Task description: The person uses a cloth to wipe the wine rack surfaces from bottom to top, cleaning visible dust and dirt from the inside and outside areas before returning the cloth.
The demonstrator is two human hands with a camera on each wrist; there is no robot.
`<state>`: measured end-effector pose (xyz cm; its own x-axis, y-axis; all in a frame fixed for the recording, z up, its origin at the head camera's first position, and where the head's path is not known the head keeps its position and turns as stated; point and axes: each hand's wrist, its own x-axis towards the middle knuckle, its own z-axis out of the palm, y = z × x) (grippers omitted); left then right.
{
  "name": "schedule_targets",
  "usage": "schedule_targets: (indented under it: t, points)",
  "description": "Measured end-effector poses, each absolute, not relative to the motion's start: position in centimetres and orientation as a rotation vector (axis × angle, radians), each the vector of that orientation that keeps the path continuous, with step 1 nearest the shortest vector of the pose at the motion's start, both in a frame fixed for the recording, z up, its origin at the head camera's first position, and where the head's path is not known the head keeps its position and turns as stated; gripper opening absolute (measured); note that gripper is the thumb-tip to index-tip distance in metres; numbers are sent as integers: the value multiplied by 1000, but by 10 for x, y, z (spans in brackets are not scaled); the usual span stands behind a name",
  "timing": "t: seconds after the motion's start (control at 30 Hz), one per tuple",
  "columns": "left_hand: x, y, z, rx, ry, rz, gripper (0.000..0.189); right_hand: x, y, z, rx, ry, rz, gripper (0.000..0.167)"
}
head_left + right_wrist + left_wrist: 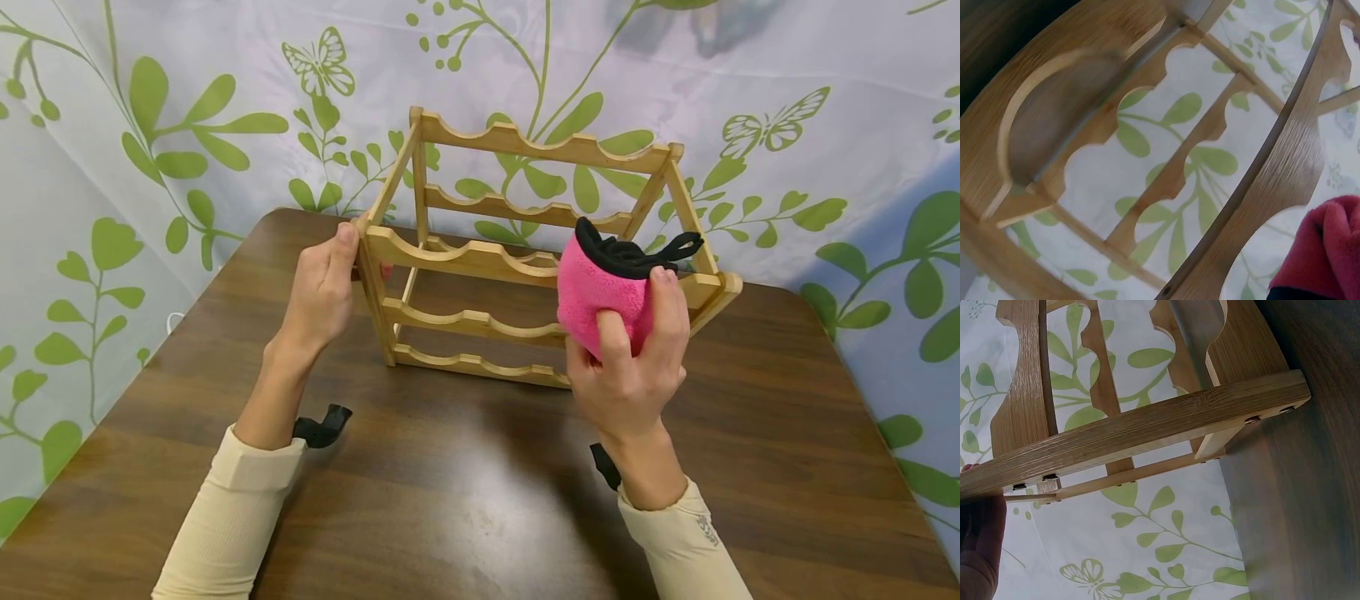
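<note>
A light wooden rack (472, 258) with rows of scalloped rails stands at the back of the table, taking up most of both wrist views. At its upper left front corner my left hand (322, 283) grips the post, thumb uppermost; the left wrist view shows this hand (982, 550) at the edge, under a wooden bar (1147, 428). My right hand (633, 367) holds a bunched pink cloth (600, 287) with black edging and a black loop, at the rack's front right top rail. Part of the cloth (1329, 250) appears in the right wrist view's lower right corner.
The brown wooden table (465, 492) extends in front of the rack and to both sides. Close behind it hangs a white backdrop (225, 50) printed with green leaves and butterflies. A black strap (322, 427) sticks out by the left wrist.
</note>
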<state>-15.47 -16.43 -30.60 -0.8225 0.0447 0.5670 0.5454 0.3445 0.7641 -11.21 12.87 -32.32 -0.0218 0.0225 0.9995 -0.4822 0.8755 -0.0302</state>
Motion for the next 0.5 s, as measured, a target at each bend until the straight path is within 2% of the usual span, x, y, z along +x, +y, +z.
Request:
schedule_targets:
  t: [0.5]
  points:
    - [-154,-166,-306,-483,-2184,-1488,50,-110,155,-326,377,-1646,370,26]
